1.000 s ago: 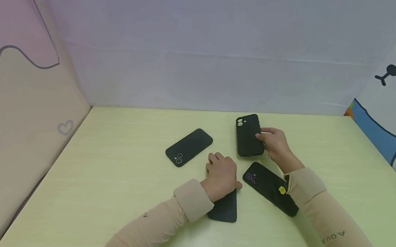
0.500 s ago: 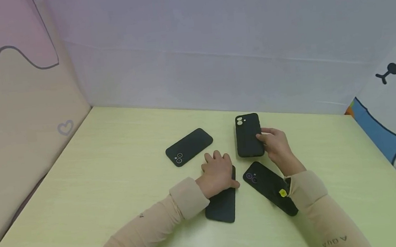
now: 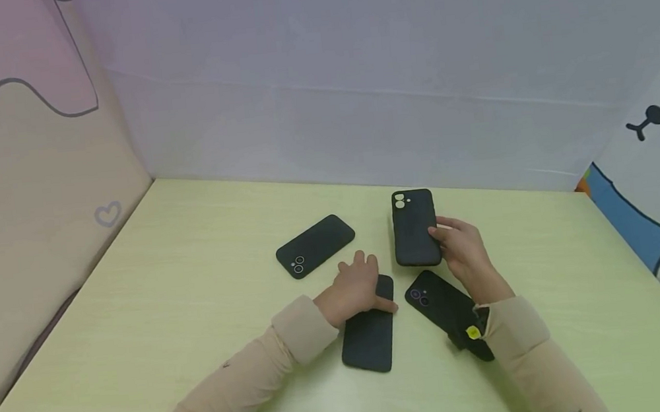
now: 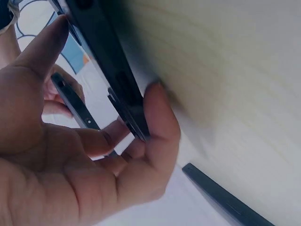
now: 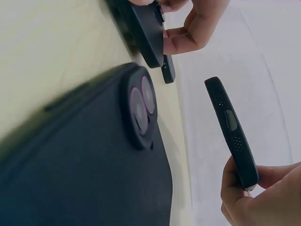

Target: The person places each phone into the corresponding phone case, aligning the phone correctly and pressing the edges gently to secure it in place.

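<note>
My left hand [image 3: 353, 291] grips a black phone [image 3: 370, 345] across its upper part, thumb on one long edge and fingers on the other. In the left wrist view this phone [image 4: 106, 52] is seen edge-on, its camera bump toward my fingers. My right hand [image 3: 464, 253] pinches the right edge of a black phone case [image 3: 416, 234] between thumb and fingers; pale light shows through its camera openings. The right wrist view shows the case's end [image 5: 233, 132], with speaker holes and a port cutout, held raised above the table.
A black phone with two lenses [image 3: 442, 308] lies aslant under my right wrist, partly covered by a wrist camera [image 3: 473, 333] with a yellow mark. Another black phone [image 3: 314, 246] lies at the back left. A pale wall [image 3: 355, 97] rises behind the table.
My left hand has slid left on its phone, uncovering the upper right corner. The phone case has tilted slightly and its lower end has come a little nearer.
</note>
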The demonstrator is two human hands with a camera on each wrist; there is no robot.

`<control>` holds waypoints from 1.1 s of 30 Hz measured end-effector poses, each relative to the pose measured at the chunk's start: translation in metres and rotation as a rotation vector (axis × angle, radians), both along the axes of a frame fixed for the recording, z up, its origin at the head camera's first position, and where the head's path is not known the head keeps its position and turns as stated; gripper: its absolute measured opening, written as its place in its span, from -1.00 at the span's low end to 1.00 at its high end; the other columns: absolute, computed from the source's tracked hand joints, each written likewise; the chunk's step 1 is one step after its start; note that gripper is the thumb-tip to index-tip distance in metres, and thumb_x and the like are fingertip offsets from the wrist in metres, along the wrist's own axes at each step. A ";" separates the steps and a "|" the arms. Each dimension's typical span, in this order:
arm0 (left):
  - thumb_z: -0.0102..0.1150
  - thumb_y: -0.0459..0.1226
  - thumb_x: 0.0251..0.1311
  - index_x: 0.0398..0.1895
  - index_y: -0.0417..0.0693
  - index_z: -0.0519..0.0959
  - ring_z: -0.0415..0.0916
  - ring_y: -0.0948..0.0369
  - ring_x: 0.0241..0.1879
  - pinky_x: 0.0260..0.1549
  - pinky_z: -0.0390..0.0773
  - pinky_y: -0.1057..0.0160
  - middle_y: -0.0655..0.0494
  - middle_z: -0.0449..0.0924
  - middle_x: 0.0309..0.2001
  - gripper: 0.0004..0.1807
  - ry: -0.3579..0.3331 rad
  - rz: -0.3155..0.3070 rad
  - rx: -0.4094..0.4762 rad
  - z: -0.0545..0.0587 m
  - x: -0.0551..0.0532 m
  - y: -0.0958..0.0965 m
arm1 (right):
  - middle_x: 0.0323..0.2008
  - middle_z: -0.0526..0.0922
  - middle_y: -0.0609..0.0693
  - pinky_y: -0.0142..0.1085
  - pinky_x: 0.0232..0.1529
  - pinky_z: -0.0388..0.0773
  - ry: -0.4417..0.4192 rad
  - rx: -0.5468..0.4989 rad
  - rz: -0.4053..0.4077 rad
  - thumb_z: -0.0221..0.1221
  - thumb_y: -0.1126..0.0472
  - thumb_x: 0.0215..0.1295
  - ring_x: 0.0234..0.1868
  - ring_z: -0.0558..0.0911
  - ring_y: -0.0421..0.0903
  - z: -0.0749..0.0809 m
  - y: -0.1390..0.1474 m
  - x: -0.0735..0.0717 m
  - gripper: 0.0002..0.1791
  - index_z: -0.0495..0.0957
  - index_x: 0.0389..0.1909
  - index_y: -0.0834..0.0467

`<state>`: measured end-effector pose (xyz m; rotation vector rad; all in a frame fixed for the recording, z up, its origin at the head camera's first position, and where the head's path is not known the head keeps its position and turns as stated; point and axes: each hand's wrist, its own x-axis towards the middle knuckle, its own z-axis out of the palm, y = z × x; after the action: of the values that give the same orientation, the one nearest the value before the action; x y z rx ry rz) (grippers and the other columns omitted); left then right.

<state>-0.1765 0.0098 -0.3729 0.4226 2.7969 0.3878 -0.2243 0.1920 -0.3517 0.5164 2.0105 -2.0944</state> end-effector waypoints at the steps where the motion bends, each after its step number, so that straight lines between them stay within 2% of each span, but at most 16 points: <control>1: 0.40 0.17 -0.27 0.00 -0.19 0.33 0.32 0.01 -0.22 -0.14 0.41 0.09 -0.06 0.28 -0.12 -0.14 -0.001 -0.009 0.009 0.000 -0.001 -0.002 | 0.27 0.20 0.20 -0.37 0.15 0.37 -0.001 -0.007 -0.002 -0.09 0.39 0.32 0.17 0.40 -0.12 0.000 0.000 0.001 -0.41 0.02 0.36 0.28; 8: 0.49 0.01 -0.30 -0.09 -0.14 0.34 0.31 0.02 -0.24 -0.28 0.40 0.15 -0.05 0.29 -0.15 -0.26 -0.080 0.007 0.140 0.000 -0.006 -0.013 | 0.31 0.15 0.22 -0.31 0.24 0.29 -0.003 -0.051 -0.008 -0.09 0.40 0.32 0.23 0.36 -0.09 0.002 -0.001 0.007 -0.40 0.00 0.36 0.28; 15: 0.52 -0.16 -0.29 0.00 -0.21 0.33 0.43 0.08 -0.16 -0.16 0.46 0.18 -0.10 0.46 -0.10 -0.24 -0.131 0.011 0.293 0.005 -0.008 -0.025 | 0.28 0.18 0.20 -0.40 0.10 0.41 0.020 -0.074 0.006 -0.11 0.41 0.32 0.10 0.42 -0.15 0.001 -0.004 0.015 -0.41 0.00 0.36 0.29; 20: 0.53 -0.21 -0.32 -0.14 -0.27 0.40 0.40 0.18 -0.34 -0.34 0.43 0.30 0.00 0.51 -0.29 -0.35 -0.113 0.024 0.347 0.006 -0.009 -0.032 | 0.25 0.22 0.18 -0.44 -0.01 0.45 0.030 -0.054 0.006 -0.08 0.39 0.33 0.06 0.45 -0.18 0.002 -0.006 0.019 -0.41 0.02 0.36 0.28; 23: 0.53 -0.20 -0.34 -0.21 -0.26 0.45 0.39 0.17 -0.36 -0.37 0.42 0.31 0.02 0.50 -0.32 -0.40 -0.085 0.044 0.341 0.006 -0.010 -0.035 | 0.25 0.22 0.17 -0.45 -0.03 0.45 0.032 -0.064 0.014 -0.09 0.39 0.34 0.07 0.44 -0.18 0.003 -0.007 0.022 -0.42 0.02 0.36 0.27; 28: 0.51 -0.22 -0.29 -0.12 -0.27 0.49 0.48 0.09 -0.22 -0.24 0.49 0.24 -0.07 0.55 -0.18 -0.40 -0.046 0.101 0.364 0.006 -0.010 -0.038 | 0.20 0.25 0.12 -0.48 -0.10 0.46 0.048 -0.083 0.024 -0.09 0.40 0.33 0.04 0.44 -0.19 0.006 -0.010 0.027 -0.43 0.04 0.35 0.27; 33: 0.45 -0.26 -0.19 -0.07 -0.27 0.50 0.48 0.12 -0.30 -0.29 0.49 0.25 -0.06 0.56 -0.27 -0.45 -0.037 0.121 0.374 0.009 -0.012 -0.039 | 0.19 0.26 0.11 -0.46 -0.07 0.45 0.075 -0.101 0.033 -0.08 0.40 0.32 0.07 0.43 -0.17 0.009 -0.013 0.030 -0.43 0.06 0.34 0.28</control>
<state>-0.1886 -0.0297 -0.3639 0.3190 2.7193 0.9435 -0.1948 0.1787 -0.3426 0.3905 1.9252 -2.2128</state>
